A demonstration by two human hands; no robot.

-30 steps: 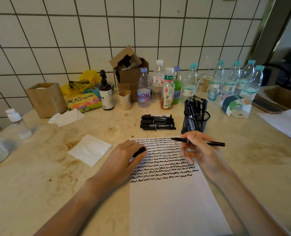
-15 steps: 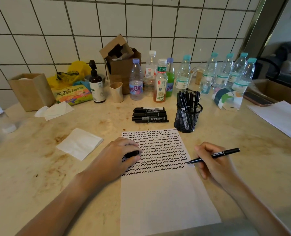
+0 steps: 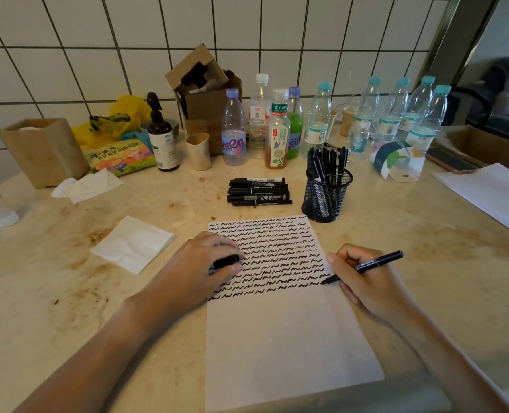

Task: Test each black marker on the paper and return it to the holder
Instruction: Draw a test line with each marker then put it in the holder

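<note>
A white paper (image 3: pixel 283 338) lies in front of me, its upper half covered with rows of black squiggles. My right hand (image 3: pixel 366 281) grips an uncapped black marker (image 3: pixel 375 262) with its tip touching the paper's right edge beside the lower rows. My left hand (image 3: pixel 199 269) rests on the paper's left edge and holds a black marker cap (image 3: pixel 226 260). A black mesh holder (image 3: pixel 326 195) with several markers stands just beyond the paper. A pile of black markers (image 3: pixel 259 192) lies to its left.
Several bottles (image 3: pixel 315 120) line the tiled wall, with a cardboard box (image 3: pixel 205 96) and a pump bottle (image 3: pixel 161 135). A paper napkin (image 3: pixel 132 242) lies left of the paper. More white sheets (image 3: pixel 491 192) sit at the right. A brown box (image 3: pixel 43 150) stands at the far left.
My right hand brought the marker down from above the paper and turned it, so its tip now touches the paper's right edge. My left hand stayed put with the cap.
</note>
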